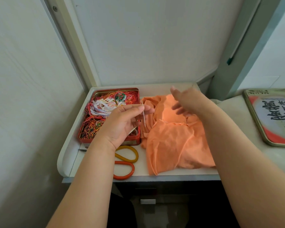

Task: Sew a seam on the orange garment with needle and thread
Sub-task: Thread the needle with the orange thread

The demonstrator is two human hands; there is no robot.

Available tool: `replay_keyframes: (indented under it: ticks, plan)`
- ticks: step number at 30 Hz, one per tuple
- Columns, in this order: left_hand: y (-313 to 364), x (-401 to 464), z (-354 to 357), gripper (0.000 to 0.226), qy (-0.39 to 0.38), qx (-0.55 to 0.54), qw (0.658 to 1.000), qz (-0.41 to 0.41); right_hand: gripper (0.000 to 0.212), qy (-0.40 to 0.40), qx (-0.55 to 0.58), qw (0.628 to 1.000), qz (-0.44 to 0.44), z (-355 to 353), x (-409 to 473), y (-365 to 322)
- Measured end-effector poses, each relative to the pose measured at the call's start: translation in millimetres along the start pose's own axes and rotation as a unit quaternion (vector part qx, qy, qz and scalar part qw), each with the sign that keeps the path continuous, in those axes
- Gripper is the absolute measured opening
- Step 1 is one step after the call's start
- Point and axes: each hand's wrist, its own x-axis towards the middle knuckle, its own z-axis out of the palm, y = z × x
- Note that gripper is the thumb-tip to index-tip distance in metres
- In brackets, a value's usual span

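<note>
The orange garment lies crumpled on the right half of a small white table. My left hand pinches a thin steel needle between thumb and fingers, held upright just left of the garment and over the edge of a red tin. My right hand hovers above the far part of the garment with fingers spread and relaxed, blurred by motion, holding nothing. No thread on the needle can be made out.
The red tin full of tangled coloured threads stands at the table's left. Scissors with orange and yellow handles lie at the front. The tin's printed lid rests on a surface to the right. Walls close in left and behind.
</note>
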Motion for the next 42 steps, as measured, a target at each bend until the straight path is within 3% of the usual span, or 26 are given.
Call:
replay_keyframes:
  ticks: [2,4,6,7,9,13,18,22,31,36,42]
  plan:
    - [0,0,3,0.018,-0.004,-0.004,1.0,-0.019,0.056,0.084,-0.192,0.977,-0.039,-4,-1,4]
    - [1,0,5,0.018,-0.013,-0.014,0.999,-0.038,0.057,0.106,-0.114,0.98,-0.12,-5,-11,-4]
    - [3,0,7,0.019,-0.023,-0.026,0.998,-0.047,0.058,-0.018,0.069,0.983,-0.168,-1,-28,-20]
    - [3,0,7,0.019,-0.026,-0.03,0.998,-0.05,0.06,-0.095,0.109,0.975,-0.17,2,-37,-26]
    - [4,0,8,0.018,-0.028,-0.029,0.997,-0.059,0.066,-0.196,0.091,0.963,-0.163,10,-46,-28]
    - [5,0,4,0.019,-0.037,-0.002,0.997,-0.066,0.065,-0.239,0.051,0.957,-0.155,13,-52,-24]
    - [7,1,1,0.017,-0.029,0.016,0.998,-0.06,0.035,-0.194,0.085,0.954,-0.211,16,-56,-11]
    - [-1,7,-1,0.013,0.002,0.079,0.995,-0.061,0.013,-0.148,0.119,0.96,-0.204,26,-57,0]
    - [1,8,-1,0.017,0.058,0.169,0.984,0.001,0.021,-0.084,0.126,0.967,-0.205,24,-48,-1]
    - [7,7,4,0.016,0.119,0.132,0.98,0.091,0.009,-0.047,0.217,0.95,-0.22,22,-49,-5]
    - [4,10,10,0.019,0.147,0.173,0.96,0.162,0.004,-0.029,0.248,0.933,-0.258,26,-55,-10]
